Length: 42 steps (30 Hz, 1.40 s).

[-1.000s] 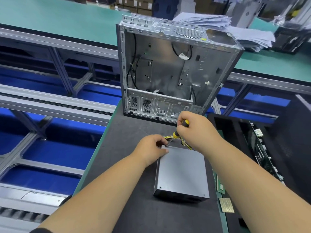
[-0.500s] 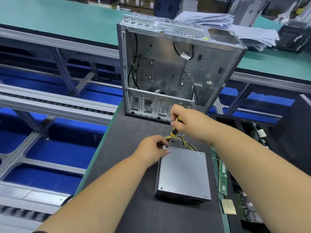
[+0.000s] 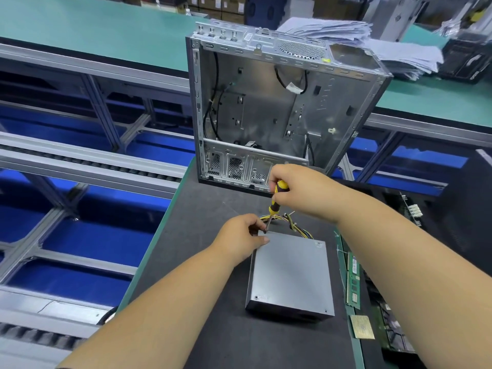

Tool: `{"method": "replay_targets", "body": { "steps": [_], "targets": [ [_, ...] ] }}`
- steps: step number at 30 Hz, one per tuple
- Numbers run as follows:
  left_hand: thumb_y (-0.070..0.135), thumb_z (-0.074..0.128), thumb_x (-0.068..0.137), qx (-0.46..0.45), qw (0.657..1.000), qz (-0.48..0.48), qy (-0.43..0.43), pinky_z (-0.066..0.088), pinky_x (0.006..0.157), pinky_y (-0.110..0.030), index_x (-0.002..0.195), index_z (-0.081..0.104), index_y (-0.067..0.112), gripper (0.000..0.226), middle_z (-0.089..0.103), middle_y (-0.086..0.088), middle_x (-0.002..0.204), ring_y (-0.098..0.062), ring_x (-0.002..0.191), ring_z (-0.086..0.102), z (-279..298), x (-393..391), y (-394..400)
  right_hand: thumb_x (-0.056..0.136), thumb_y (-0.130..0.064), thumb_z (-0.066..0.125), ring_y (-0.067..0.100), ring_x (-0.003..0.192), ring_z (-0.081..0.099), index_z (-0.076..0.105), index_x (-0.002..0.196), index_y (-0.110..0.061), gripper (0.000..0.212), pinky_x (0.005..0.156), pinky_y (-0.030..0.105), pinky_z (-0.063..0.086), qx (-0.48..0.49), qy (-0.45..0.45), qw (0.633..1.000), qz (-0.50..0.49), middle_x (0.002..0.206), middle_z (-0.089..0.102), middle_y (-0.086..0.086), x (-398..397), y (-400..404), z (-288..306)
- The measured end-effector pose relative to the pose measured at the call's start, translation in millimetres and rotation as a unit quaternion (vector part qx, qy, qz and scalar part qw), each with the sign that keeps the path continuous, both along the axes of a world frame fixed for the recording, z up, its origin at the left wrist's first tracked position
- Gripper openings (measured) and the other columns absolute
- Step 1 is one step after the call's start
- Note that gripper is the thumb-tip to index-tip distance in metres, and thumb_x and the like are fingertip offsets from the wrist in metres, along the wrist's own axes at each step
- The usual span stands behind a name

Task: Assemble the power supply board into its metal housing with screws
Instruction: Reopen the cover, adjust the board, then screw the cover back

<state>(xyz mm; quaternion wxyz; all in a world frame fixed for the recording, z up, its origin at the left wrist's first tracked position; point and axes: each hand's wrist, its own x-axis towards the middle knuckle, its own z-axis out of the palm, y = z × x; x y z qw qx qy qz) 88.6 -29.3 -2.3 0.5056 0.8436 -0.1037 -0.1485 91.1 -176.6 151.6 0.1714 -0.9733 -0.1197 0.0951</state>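
Raised slightly, right hand (image 3: 300,190) grips the screwdriver (image 3: 274,206) upright; left hand (image 3: 239,235) pinches the power supply (image 3: 290,272) corner.

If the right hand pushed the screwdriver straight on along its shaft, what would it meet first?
The right hand grips the screwdriver, tip angled down at the far left corner of the power supply housing, beside the left hand fingers. It would likely meet that corner first; contact is unclear.
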Motion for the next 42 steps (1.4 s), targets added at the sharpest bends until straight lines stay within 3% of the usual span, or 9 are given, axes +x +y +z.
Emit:
{"method": "replay_targets", "body": {
  "steps": [6,12,17,22,26,28,31,38,42],
  "targets": [
    [0.020,0.079,0.080,-0.008,1.000,0.000,0.007,0.042,0.061,-0.013,0.088,0.065,0.029,0.018,0.060,0.006,0.079,-0.009,0.071,0.056,-2,1,0,0.098,-0.053,0.040,0.018,0.070,0.050,0.047,0.089,-0.023,0.032,0.058,0.033,0.038,-0.167,-0.101,0.980,-0.041,0.071,0.050,-0.007,-2,0,-11],
    [0.019,0.080,0.078,-0.021,1.000,0.009,0.013,0.040,0.056,-0.007,0.083,0.064,0.032,0.021,0.058,0.007,0.074,-0.003,0.062,0.055,-4,0,-1,0.084,-0.018,0.058,0.019,0.078,0.052,0.051,0.088,-0.023,0.009,0.060,0.031,0.038,0.024,-0.034,0.999,-0.029,0.083,0.053,-0.008,-3,3,-7],
    [0.022,0.080,0.078,-0.012,1.000,0.003,0.006,0.042,0.061,-0.013,0.081,0.062,0.035,0.022,0.059,0.009,0.076,0.000,0.067,0.057,-2,0,0,0.097,-0.056,0.040,0.022,0.077,0.054,0.048,0.089,-0.023,0.035,0.056,0.032,0.034,-0.164,-0.111,0.978,-0.066,0.074,0.055,-0.006,-5,6,-13],
    [0.023,0.079,0.079,-0.006,1.000,0.004,0.005,0.040,0.062,-0.014,0.084,0.062,0.035,0.022,0.058,0.010,0.078,-0.004,0.071,0.054,-2,0,0,0.095,-0.026,0.053,0.022,0.078,0.055,0.047,0.095,-0.023,0.006,0.060,0.034,0.042,-0.032,-0.035,0.997,-0.058,0.085,0.060,0.000,-7,10,-10],
    [0.022,0.079,0.079,-0.010,1.000,0.002,0.006,0.045,0.066,-0.017,0.083,0.062,0.034,0.021,0.058,0.009,0.076,-0.007,0.070,0.055,-2,0,0,0.083,-0.014,0.053,0.023,0.085,0.060,0.053,0.085,-0.024,0.010,0.073,0.038,0.051,0.051,-0.006,0.997,-0.051,0.093,0.059,-0.001,-13,10,-7],
    [0.021,0.079,0.079,-0.013,1.000,0.002,0.009,0.049,0.071,-0.022,0.084,0.063,0.033,0.021,0.058,0.008,0.077,-0.010,0.073,0.056,-2,0,0,0.086,-0.024,0.053,0.023,0.084,0.058,0.052,0.085,-0.023,0.001,0.067,0.036,0.048,0.001,-0.032,0.998,-0.048,0.086,0.058,-0.004,-13,8,-9],
    [0.022,0.079,0.079,-0.007,1.000,0.000,0.009,0.048,0.071,-0.022,0.087,0.065,0.031,0.018,0.059,0.007,0.079,-0.010,0.074,0.056,-1,0,0,0.094,-0.061,0.042,0.020,0.075,0.054,0.048,0.088,-0.022,0.039,0.059,0.033,0.039,-0.144,-0.097,0.983,-0.063,0.074,0.053,-0.007,-10,6,-10],
    [0.021,0.079,0.079,-0.004,1.000,0.003,0.003,0.045,0.065,-0.013,0.086,0.064,0.031,0.019,0.059,0.007,0.078,-0.009,0.072,0.056,-3,0,-1,0.087,-0.014,0.058,0.018,0.085,0.052,0.055,0.091,-0.021,0.008,0.069,0.033,0.042,0.035,-0.046,0.998,-0.016,0.093,0.053,-0.004,-11,4,-4],
    [0.021,0.079,0.079,-0.013,1.000,0.004,0.012,0.049,0.072,-0.023,0.084,0.064,0.033,0.020,0.060,0.005,0.080,-0.011,0.074,0.057,-4,1,-1,0.088,-0.037,0.053,0.020,0.085,0.055,0.054,0.095,-0.025,0.014,0.066,0.033,0.043,-0.062,-0.083,0.994,-0.039,0.087,0.057,-0.007,-14,2,-10]
  ]
}}
